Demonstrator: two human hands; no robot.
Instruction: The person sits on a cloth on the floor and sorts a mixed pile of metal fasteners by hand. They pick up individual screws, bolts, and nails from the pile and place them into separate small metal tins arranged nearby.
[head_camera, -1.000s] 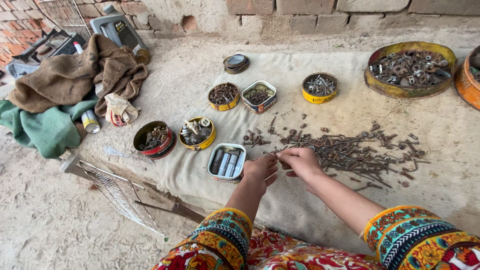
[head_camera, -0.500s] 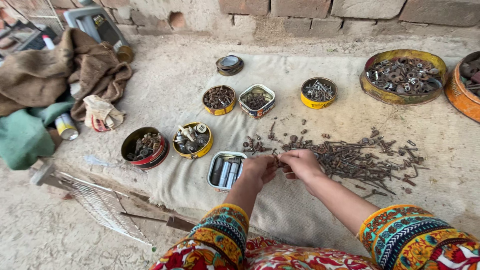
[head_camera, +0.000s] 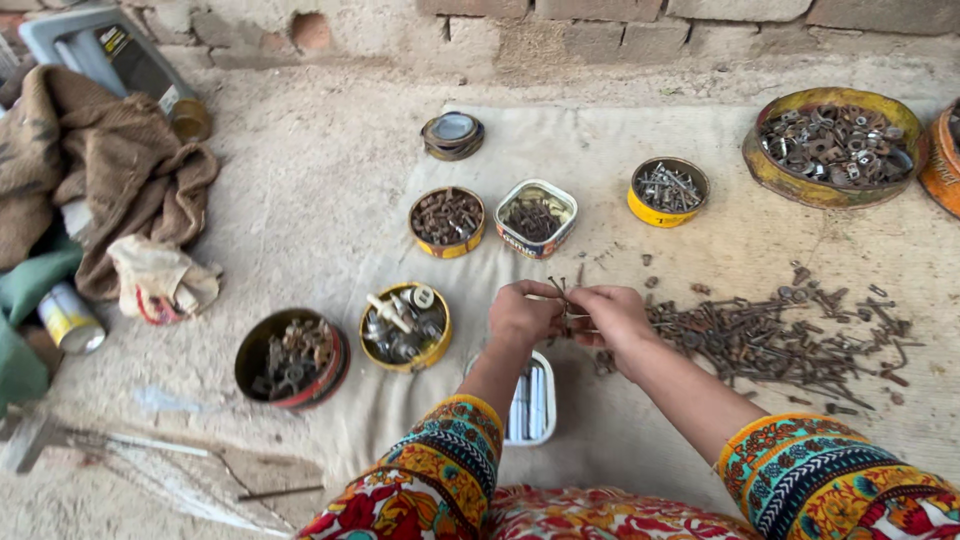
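Observation:
My left hand (head_camera: 522, 312) and my right hand (head_camera: 612, 313) meet above a beige cloth (head_camera: 700, 250), both pinching a small bunch of rusty nails (head_camera: 563, 300) that stick up between the fingers. A scattered pile of rusty nails and screws (head_camera: 780, 335) lies on the cloth just right of my right hand. A white rectangular tin (head_camera: 530, 402) with metal pieces sits under my left forearm. My sleeves are brightly patterned.
Several round tins of hardware stand on the cloth: a yellow one (head_camera: 405, 325), a dark red one (head_camera: 292, 358), two small ones (head_camera: 447, 220) and another (head_camera: 669, 190). A large yellow bowl of metal parts (head_camera: 836, 145) sits far right. Brown cloth (head_camera: 110, 170) lies left, brick wall behind.
My hands have lifted off the nail pile and come together holding a few nails upright. The view has shifted closer and to the right.

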